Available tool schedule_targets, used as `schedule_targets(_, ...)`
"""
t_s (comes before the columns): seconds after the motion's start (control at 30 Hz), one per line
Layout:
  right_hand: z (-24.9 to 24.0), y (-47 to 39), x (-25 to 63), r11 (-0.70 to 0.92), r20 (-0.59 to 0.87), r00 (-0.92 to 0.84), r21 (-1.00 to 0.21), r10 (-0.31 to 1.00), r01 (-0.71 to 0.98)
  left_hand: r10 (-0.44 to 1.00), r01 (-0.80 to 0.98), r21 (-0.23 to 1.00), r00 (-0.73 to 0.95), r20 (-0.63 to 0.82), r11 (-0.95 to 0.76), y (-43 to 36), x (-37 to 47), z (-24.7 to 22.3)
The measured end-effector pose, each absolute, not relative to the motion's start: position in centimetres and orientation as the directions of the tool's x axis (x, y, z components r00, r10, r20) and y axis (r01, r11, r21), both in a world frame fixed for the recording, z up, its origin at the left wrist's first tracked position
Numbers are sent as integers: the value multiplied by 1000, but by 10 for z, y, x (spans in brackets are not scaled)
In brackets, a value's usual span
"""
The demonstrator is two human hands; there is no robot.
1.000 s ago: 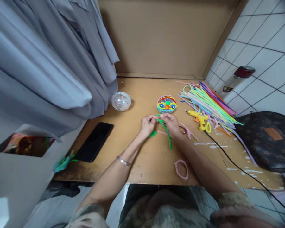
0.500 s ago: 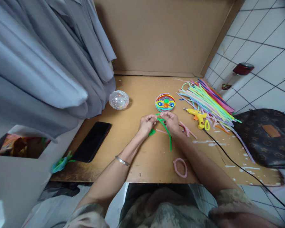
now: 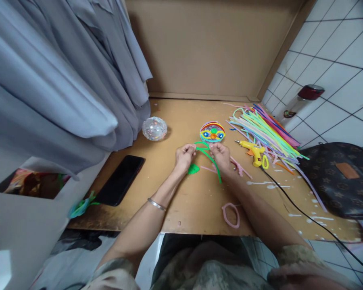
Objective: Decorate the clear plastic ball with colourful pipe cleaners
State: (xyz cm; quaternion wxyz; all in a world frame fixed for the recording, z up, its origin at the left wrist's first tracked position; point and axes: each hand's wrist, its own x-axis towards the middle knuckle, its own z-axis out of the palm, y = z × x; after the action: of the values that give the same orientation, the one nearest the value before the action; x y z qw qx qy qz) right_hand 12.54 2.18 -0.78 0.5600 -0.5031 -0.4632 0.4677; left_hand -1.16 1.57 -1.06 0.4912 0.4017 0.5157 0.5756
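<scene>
A bent green pipe cleaner [image 3: 213,160] spans the gap between my hands, with one long end hanging down toward me. My left hand [image 3: 185,156] pinches it at the left, and my right hand [image 3: 220,155] pinches it at the right. Below my left hand a green leaf-like piece [image 3: 193,169] lies on the table. Just beyond my right hand sits a round, colourful face decoration [image 3: 212,132] with blue eyes and an orange nose. Pink pipe cleaner pieces [image 3: 240,167] lie beside my right hand, partly behind it.
On the wooden table [image 3: 196,209] are a clear ball [image 3: 155,129], a black phone [image 3: 121,180], a pink loop [image 3: 230,215], a yellow glue gun [image 3: 252,151] with its cord, and a pile of pipe cleaners [image 3: 266,131]. A brown bag [image 3: 341,177] is at the right.
My hands have moved slightly apart, showing more of the green pipe cleaner between them. More of the green leaf-like piece is now visible. The view has shifted a little.
</scene>
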Motion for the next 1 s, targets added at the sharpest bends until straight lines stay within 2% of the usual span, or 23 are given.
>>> schedule_targets(0.13, -6, 24, 126, 52, 35, 159, -993, 987, -109, 981, -119, 993, -190, -30, 8, 16, -11, -13)
schedule_targets(0.43, -3, 20, 121, -12, -15, 21, -988, 1000, -155, 982, -167, 986, -186, -25, -6, 15, -11, -9)
schedule_targets(0.57, -1, 15, 120, 2, 7, -47, -994, 999, -105, 981, -162, 987, -190, -22, -9, 15, -11, -11)
schedule_targets(0.8, -1, 14, 120, -26, -27, 5, -992, 1000, -123, 987, -53, 997, -155, 52, -60, 15, -10, -20)
schedule_targets(1.0, -2, 15, 118, -111, -89, -99, -966, 991, -235, 966, 44, 988, -212, 151, -145, 14, -9, -22)
